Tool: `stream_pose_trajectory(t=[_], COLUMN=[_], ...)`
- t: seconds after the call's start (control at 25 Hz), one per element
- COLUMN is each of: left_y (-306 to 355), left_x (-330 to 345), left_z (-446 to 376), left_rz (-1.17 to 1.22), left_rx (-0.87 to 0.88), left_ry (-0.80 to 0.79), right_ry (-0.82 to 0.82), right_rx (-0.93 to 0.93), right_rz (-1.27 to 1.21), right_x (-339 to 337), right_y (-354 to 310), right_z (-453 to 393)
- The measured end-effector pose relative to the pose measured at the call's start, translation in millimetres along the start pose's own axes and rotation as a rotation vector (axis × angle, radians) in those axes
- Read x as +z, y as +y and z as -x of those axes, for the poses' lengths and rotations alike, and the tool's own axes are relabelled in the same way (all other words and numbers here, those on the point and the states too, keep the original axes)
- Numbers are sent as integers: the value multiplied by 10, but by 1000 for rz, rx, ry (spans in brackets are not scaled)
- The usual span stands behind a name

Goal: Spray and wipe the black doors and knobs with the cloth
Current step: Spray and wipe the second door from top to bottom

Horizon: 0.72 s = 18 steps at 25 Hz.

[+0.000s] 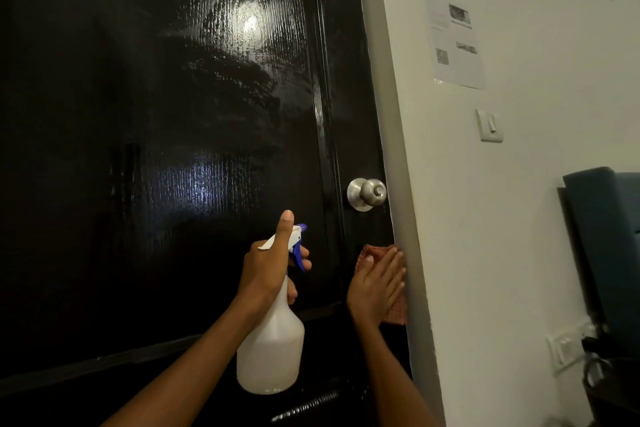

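Knob (367, 193) sits straight above the right hand (377, 282), whose flat fingers (393, 262) press the cloth (398, 308) to the door (173, 149) edge, so it's nearer than the left hand (268, 267) gripping the bottle (272, 347)

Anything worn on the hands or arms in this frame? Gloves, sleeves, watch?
Nothing visible. The left hand and right hand are bare, with no gloves and no rings that can be made out. Both forearms are uncovered down to the frame edge, with no sleeve cuffs, watch or bands in view.
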<state>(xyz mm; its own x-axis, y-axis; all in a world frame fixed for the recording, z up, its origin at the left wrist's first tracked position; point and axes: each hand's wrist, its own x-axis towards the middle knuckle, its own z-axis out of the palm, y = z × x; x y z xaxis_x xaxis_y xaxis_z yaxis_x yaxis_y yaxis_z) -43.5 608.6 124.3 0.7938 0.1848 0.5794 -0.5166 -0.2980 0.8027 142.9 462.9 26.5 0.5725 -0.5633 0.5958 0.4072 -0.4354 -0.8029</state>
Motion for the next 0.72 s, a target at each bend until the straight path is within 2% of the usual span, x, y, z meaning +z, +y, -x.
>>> stream_pose_trajectory(t=[0.08, 0.16, 0.2, 0.32, 0.4, 0.56, 0.72], left_y=[-18, -14, 6, 95, 187, 515, 876], left_x=[-15, -84, -130, -286, -412, -604, -607], left_z=[24, 17, 0, -108, -207, -433, -712], left_rz=[-23, -13, -4, -14, -6, 41, 68], left_rx=[-6, -5, 1, 34, 45, 72, 119], left_ry=[11, 32, 46, 78, 103, 159, 126], right_ry=[-9, -34, -55, -138, -125, -143, -119], right_rx=[95, 26, -75, -559, -725, -676, -462], right_rz=[-15, 9, 25, 107, 140, 120, 35], right_x=[84, 148, 170, 270, 298, 301, 183], right_y=[-13, -163, -291, -681, -922, -1720, -2399], right_z=[288, 386, 369, 251, 29, -603, -1307])
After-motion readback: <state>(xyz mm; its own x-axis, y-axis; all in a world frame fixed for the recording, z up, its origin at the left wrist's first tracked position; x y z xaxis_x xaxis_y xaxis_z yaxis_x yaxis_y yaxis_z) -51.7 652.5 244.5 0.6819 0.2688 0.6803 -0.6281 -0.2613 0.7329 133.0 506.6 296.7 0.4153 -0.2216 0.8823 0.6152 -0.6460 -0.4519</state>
